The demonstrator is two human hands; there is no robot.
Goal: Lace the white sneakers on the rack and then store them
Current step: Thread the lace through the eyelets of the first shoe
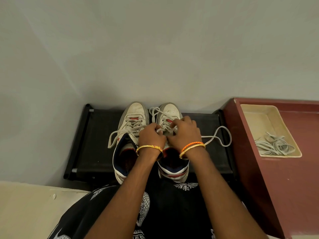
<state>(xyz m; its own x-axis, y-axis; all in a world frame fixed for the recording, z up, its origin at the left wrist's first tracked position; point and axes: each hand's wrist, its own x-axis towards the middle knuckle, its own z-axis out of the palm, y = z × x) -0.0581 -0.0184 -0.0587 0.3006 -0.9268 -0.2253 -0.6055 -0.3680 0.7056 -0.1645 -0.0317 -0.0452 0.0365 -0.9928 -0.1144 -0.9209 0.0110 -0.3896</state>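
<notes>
Head view, looking down past both forearms. Two white sneakers sit side by side on a black rack [96, 135], toes toward the grey wall [155, 49], heels toward the person. Left sneaker [133, 118]: laced part way up, lace ends loose, one end trailing off its left side onto the rack. Right sneaker [170, 111]: lace threaded through the lower eyelets, a loop lying over the toe area.

Left hand [151, 136] and right hand [185, 131] are close together over the tongue of the right sneaker, fingers curled down. Both appear to pinch the lace [222, 135] at the eyelets, though the fingertips are hidden behind the knuckles, so the exact hold is not clear. From under the right hand the lace runs out to the right in a long loop across the rack.

Gold bangle [149, 148] on the left wrist; orange and gold bangles [192, 148] on the right wrist.

Right of the rack stands a dark red cabinet [276, 169], touching or just beside it. On its top lies a cream tray [255, 116] holding a tangle of spare laces [274, 146] at its near end.

Bottom of view: black patterned clothing [172, 213] and a strip of pale floor [31, 204] at left.
</notes>
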